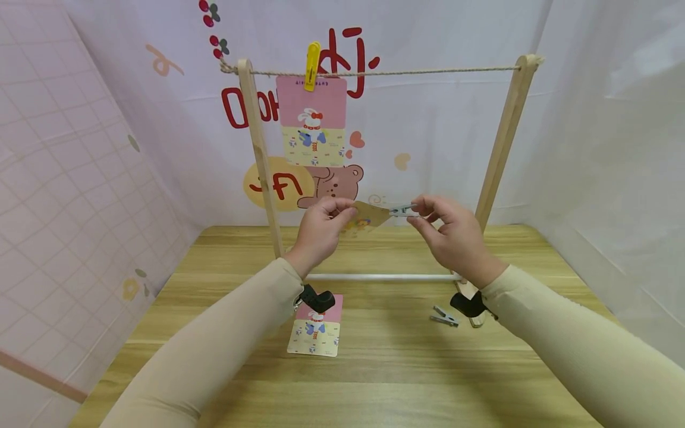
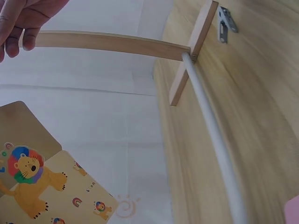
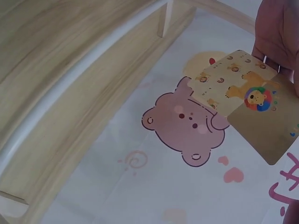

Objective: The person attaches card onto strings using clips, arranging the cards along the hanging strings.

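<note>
Rope (image 1: 428, 72) is taken as landmark; it is strung between two wooden posts, the left post (image 1: 258, 142) and the right post (image 1: 505, 139).

Lion card (image 1: 371, 215), brown and cream, is held in the air below the rope's middle stretch, tilted. Its far-left edge is pinched between thumb and forefinger of the left hand (image 1: 321, 230). Grey clip (image 1: 398, 210) is pinched at its handle end by thumb and fingers of the right hand (image 1: 452, 232), lower than the rope's right half. The clip's tip is met by the card's right corner; whether the corner is gripped there cannot be told.

Rabbit card (image 1: 313, 139), pink over yellow, is hung from the rope's left part by a yellow clip (image 1: 311, 66). A matching card (image 1: 313, 339) is laid flat on the wooden table (image 1: 385, 362), under the rope's left part and nearer the person. A second grey clip (image 1: 444, 317) is seen lying on the table under the rope's right part, also on the near side. A white rod (image 1: 380, 277) is set low beneath the rope, running along it. Behind the rope, a pink bear (image 1: 342, 184) is printed on the white backdrop (image 1: 444, 154).
</note>
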Demonstrator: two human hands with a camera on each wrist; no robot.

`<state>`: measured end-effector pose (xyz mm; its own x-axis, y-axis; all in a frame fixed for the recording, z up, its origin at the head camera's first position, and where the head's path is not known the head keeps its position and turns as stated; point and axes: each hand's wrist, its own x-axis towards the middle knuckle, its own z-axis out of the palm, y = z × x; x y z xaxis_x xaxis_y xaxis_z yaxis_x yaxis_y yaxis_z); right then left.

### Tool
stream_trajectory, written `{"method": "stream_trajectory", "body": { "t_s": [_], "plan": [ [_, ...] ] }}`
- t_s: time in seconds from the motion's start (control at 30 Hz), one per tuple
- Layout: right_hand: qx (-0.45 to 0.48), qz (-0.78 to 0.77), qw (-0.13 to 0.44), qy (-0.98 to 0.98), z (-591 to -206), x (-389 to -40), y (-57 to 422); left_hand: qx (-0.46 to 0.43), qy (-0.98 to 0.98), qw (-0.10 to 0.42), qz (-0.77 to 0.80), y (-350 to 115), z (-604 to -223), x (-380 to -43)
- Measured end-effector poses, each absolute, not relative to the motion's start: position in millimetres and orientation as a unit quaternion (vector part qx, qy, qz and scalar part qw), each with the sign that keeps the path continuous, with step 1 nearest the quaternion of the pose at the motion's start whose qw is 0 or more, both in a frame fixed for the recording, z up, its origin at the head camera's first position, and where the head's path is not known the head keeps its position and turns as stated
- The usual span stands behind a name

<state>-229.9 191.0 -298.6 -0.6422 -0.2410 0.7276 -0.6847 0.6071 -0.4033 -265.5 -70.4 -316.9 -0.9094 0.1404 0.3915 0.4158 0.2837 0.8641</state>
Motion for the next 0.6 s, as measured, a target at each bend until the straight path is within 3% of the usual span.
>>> {"method": "stream_trajectory", "body": {
  "t_s": [0.6],
  "plan": [
    [0.294, 0.350, 0.378, -0.805, -263, -232, 187, -0.178, -0.730, 0.122, -0.648, -58, -286, -264]
  ]
}}
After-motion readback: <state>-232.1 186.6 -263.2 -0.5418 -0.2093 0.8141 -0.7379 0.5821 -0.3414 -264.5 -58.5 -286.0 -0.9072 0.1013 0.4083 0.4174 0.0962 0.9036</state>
